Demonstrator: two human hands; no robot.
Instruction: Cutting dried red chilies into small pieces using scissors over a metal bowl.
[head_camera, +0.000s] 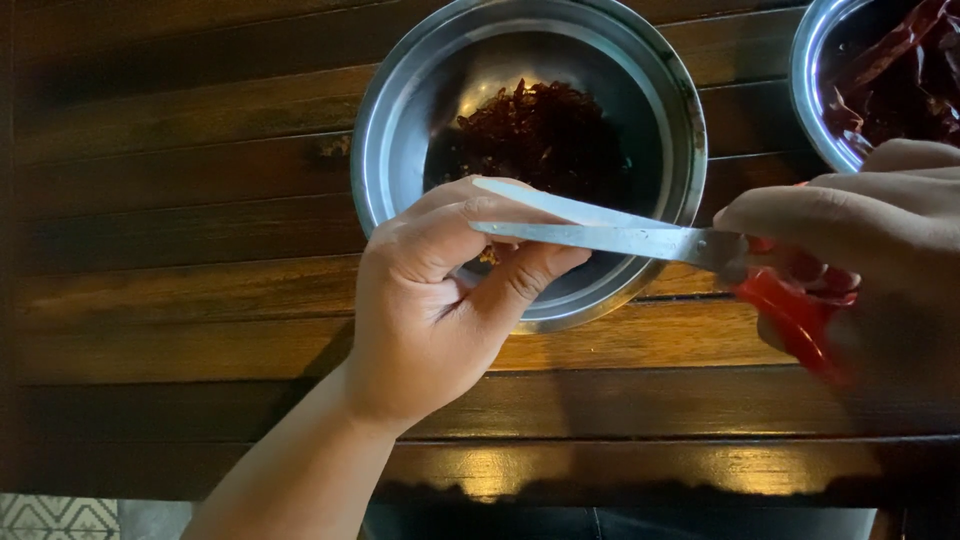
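Left hand (440, 290): fingers curled, thumb & forefinger pinched at the scissors' (640, 235) blade tips, over the near rim of the steel bowl (400, 110); any held piece too small to tell. Right hand (860, 230): closed round red handles, blades slightly parted. Bowl holds cut dried chili bits (545, 130). 2nd bowl (808, 80), top right, w/ whole dried chilies (900, 70). Surface: dark slatted wood table (180, 200); patterned floor tile (55, 517) at bottom left.

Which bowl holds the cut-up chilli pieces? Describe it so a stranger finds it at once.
On the dark slatted wooden table, find the steel bowl in the middle, directly beyond the left hand and the scissors. It holds a small heap of chopped dark-red bits, whereas the bowl at the right edge holds whole dried chillies.
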